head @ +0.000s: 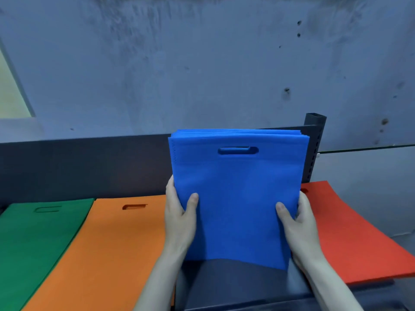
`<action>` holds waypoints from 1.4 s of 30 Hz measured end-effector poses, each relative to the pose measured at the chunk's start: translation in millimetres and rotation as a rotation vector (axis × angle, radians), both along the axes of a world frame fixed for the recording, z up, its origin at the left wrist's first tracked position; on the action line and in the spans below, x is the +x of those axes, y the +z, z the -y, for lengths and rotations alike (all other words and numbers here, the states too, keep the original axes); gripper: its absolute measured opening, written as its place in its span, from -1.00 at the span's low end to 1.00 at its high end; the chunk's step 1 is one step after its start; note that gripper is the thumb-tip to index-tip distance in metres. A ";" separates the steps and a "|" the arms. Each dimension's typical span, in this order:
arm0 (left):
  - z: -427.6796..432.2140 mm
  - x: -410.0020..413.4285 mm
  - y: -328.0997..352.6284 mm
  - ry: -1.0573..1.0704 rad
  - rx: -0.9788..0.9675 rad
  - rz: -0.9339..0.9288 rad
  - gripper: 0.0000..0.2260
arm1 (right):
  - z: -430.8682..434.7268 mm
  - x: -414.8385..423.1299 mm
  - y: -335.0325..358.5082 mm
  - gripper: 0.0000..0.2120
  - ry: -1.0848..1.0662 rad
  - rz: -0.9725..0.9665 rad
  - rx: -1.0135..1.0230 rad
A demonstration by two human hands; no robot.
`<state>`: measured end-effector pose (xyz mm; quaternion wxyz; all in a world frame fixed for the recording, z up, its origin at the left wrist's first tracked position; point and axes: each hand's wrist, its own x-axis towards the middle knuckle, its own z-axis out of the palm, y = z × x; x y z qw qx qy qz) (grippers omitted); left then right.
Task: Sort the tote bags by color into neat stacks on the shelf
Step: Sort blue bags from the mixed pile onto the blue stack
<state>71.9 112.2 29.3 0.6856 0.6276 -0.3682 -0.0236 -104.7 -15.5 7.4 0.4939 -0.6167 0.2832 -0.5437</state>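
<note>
Blue tote bags (pixel 238 187) are held upright, gripped at both edges by left hand (pixel 179 218) and right hand (pixel 298 221), above shelf (pixel 224 286) between orange stack (pixel 107 248) and red stack (pixel 350 239).

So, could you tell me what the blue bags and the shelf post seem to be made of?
Blue bags: likely non-woven fabric, matte, with embossed seam dots along the left edge. Post: probably painted metal, dark, a hollow square tube with punched holes.

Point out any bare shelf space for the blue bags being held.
One free patch: the dark shelf surface between the flat orange tote stack and the red tote stack, right under the held bundle of blue fabric tote bags. Left is crowded: the green tote stack abuts the orange.
</note>
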 end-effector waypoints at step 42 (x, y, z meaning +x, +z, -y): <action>-1.0 28.4 -53.6 -0.019 0.846 -0.163 -0.77 | 28.5 11.4 -25.8 -0.79 0.061 -1.024 0.123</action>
